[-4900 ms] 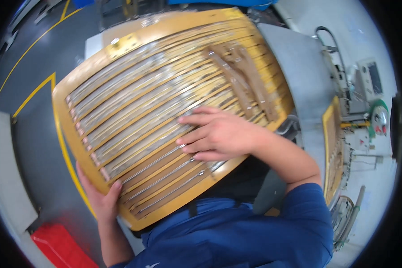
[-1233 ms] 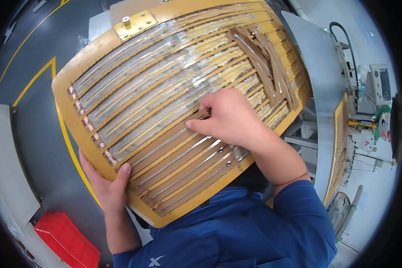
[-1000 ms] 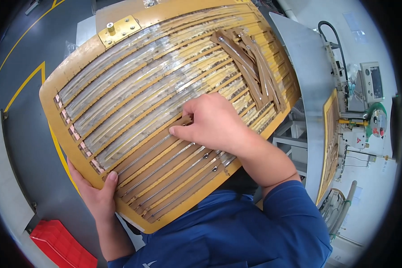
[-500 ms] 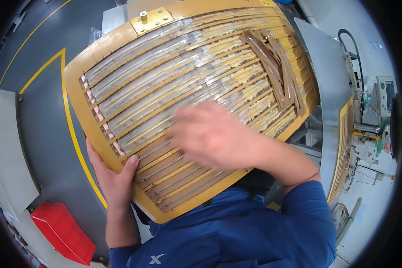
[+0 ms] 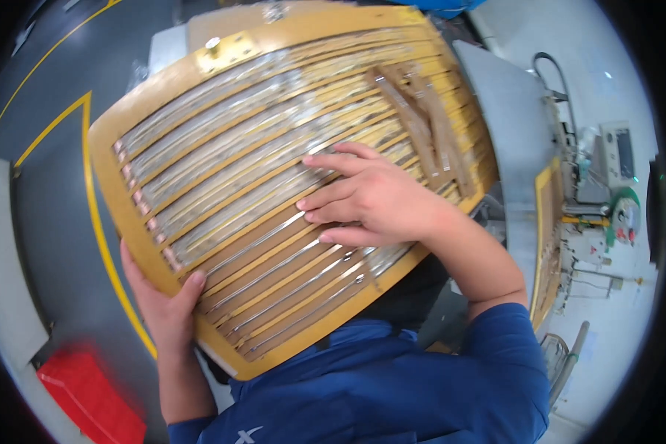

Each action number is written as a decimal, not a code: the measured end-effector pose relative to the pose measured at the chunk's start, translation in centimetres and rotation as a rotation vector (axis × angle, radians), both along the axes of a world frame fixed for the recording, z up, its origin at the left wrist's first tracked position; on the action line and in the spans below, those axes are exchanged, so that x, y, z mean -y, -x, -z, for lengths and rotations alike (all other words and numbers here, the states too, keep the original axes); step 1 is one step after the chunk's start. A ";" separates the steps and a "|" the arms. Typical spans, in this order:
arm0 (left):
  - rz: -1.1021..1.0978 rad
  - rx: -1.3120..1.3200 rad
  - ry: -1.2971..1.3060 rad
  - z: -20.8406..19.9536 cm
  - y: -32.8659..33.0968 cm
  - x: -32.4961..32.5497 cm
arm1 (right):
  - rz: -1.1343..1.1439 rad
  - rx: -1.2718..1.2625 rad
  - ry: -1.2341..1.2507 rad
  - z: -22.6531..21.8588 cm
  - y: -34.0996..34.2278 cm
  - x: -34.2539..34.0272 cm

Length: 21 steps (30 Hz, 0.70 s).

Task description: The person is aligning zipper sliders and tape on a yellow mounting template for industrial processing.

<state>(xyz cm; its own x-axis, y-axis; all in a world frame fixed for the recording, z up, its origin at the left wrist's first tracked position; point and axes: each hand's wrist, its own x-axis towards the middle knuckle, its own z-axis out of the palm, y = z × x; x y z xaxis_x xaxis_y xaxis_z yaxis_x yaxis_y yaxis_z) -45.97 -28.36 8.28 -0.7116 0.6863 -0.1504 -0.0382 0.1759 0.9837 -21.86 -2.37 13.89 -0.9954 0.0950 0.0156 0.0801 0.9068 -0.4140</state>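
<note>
A large yellow-brown slotted panel (image 5: pixel 144 111) lies tilted in front of me. My left hand (image 5: pixel 163 311) is closed round its left edge, thumb on top and fingers behind. Spread fingers of my right hand (image 5: pixel 370 200) rest on the slots near the middle, with no held object visible between them. Below those fingertips, the nearest slots hold brown strips with thin shiny metal rods (image 5: pixel 277 303) along them. Clear film (image 5: pixel 200 200) covers the slots farther up. Loose brown strips (image 5: pixel 414 122) lie bunched on the panel's right part.
A metal plate with a knob (image 5: pixel 226 52) sits on the panel's far edge. A grey metal surface (image 5: pixel 488 103) stands at the right, with another slotted panel (image 5: pixel 546 237) beyond it. On the floor at left are yellow lines (image 5: pixel 96 207) and a red box (image 5: pixel 89 392).
My right hand has gone from a blurred, bunched shape to spread fingers, a bit farther right over the panel. The panel has shifted left in view; my left hand keeps its hold.
</note>
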 end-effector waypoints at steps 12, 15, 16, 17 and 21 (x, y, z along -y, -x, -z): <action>0.085 -0.101 0.012 1.3 1.4 1.8 | 1.134 0.039 -0.185 -1.0 -8.9 -4.1; 0.080 -0.075 0.011 1.0 1.2 1.7 | 1.206 0.140 -0.128 -0.6 -11.4 -4.4; 0.081 -0.082 0.009 1.0 1.2 1.6 | 1.215 0.143 -0.066 -0.5 -11.8 -4.4; 0.080 -0.073 0.000 1.0 1.1 1.5 | 1.217 0.137 -0.062 -0.7 -12.1 -4.4; 0.084 -0.052 -0.037 0.9 1.1 1.4 | 1.124 0.084 -0.178 -0.1 -12.4 -3.9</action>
<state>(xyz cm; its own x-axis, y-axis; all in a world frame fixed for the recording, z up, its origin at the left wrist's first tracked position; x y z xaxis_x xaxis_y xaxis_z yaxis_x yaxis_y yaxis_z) -47.06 -29.75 7.35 -0.6572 0.7486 -0.0881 0.0266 0.1399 0.9898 -9.49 1.55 14.03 -0.3468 0.9363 0.0552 0.9052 0.3496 -0.2417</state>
